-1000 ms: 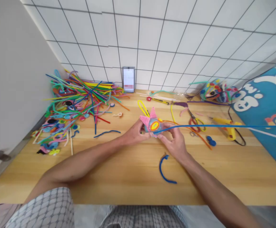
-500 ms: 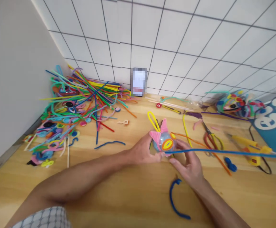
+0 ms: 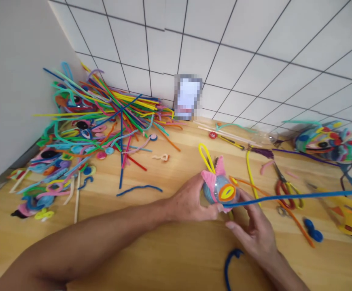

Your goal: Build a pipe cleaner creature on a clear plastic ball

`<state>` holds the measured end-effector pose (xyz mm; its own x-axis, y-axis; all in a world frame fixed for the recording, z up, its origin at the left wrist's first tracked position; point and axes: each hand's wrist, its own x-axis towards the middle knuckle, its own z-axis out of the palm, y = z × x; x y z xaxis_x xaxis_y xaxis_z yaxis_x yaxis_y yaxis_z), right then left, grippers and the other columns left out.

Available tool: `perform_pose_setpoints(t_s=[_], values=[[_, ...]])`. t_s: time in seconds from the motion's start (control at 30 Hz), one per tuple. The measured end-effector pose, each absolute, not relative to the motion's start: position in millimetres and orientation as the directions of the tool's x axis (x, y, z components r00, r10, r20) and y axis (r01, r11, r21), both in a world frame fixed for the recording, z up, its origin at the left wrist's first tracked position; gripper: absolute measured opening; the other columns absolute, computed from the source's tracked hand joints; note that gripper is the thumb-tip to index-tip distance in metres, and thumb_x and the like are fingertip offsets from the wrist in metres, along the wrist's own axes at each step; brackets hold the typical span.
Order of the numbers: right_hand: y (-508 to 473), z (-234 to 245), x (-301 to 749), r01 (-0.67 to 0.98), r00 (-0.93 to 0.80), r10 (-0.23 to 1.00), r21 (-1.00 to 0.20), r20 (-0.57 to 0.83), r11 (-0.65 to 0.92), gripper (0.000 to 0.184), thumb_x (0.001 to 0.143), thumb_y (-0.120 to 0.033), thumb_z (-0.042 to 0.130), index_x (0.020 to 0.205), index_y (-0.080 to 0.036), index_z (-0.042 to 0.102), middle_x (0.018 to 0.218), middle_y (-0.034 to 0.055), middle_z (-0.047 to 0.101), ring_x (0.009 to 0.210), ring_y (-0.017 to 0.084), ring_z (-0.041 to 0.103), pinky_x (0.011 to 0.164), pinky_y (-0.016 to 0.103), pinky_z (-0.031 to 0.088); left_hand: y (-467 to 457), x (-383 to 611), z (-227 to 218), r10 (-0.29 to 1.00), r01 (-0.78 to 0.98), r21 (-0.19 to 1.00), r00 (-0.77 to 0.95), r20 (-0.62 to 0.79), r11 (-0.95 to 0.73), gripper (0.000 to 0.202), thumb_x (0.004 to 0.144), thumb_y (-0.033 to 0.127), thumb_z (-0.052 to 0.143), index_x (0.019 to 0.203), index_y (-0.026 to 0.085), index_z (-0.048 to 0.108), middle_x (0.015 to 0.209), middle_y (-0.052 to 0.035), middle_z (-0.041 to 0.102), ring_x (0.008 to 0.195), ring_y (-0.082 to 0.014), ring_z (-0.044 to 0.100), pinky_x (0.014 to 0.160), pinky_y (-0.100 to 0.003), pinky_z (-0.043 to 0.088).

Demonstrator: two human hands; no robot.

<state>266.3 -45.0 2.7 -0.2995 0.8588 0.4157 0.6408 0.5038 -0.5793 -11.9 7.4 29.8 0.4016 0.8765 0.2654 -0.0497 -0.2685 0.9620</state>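
Note:
My left hand (image 3: pixel 188 200) is closed round a clear ball (image 3: pixel 221 184) trimmed with pipe cleaners: pink pointed ears, an orange-and-yellow oval and a yellow loop on top. Its thumb presses one end of a long blue pipe cleaner (image 3: pixel 285 197) against the ball's lower side. That pipe cleaner stretches far to the right, passing across the fingers of my right hand (image 3: pixel 257 236). The right fingers reach to the ball's right side, partly hidden, with the thumb held apart below. A dark blue curved pipe cleaner (image 3: pixel 227 270) lies on the table nearby.
Pipe cleaners (image 3: pixel 133 109) lie heaped at the back left, with decorated pieces (image 3: pixel 47 161) in front. A phone (image 3: pixel 188 97) leans on the tiled wall. On the right are scissors (image 3: pixel 288 188), a yellow glue gun (image 3: pixel 348 218), a blue coil (image 3: pixel 312 230) and a colourful decorated figure (image 3: pixel 318 141).
The camera view has shifted and tilted, so the scene sits differently in the picture. The blue pipe cleaner's far end now slants upward. My left hand keeps its hold on the ball.

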Motion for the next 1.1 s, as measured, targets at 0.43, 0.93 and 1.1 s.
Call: perform_pose_setpoints(t_s=[0.43,0.93,1.1], values=[[-43,6,259,0.664,-0.275,0.825,-0.523,0.494,0.535,0.065,0.107,-0.046,0.078,0.169,-0.036,0.06,0.152,0.0139,0.08,0.138,0.04,0.081,0.113,0.064,0.072,9,-14,34,0.875,-0.09,0.972,0.424,0.233,-0.216,0.048,0.085,0.042,0.089,0.124,0.021,0.071,0.129,-0.013,0.08,0.124,-0.0355,0.078,0.118,-0.051,0.062],[-57,1,270,0.687,-0.246,0.872,-0.559,0.424,0.465,0.07,0.099,-0.047,0.085,0.165,-0.035,0.064,0.146,0.0155,0.082,0.131,0.043,0.084,0.107,0.06,0.074,11,-8,50,0.876,-0.132,0.964,0.404,0.264,-0.23,0.019,0.084,0.03,0.079,0.101,0.023,0.074,0.104,-0.0071,0.084,0.097,-0.0289,0.079,0.098,-0.043,0.067],[-55,7,268,0.703,-0.299,0.848,-0.499,0.438,0.506,0.068,0.105,-0.048,0.079,0.168,-0.032,0.06,0.148,0.0158,0.082,0.133,0.04,0.083,0.108,0.055,0.073,8,-6,41,0.889,-0.091,0.961,0.366,0.276,-0.26,0.031,0.084,0.031,0.084,0.112,0.02,0.076,0.116,-0.0107,0.084,0.107,-0.0312,0.08,0.106,-0.046,0.066]])
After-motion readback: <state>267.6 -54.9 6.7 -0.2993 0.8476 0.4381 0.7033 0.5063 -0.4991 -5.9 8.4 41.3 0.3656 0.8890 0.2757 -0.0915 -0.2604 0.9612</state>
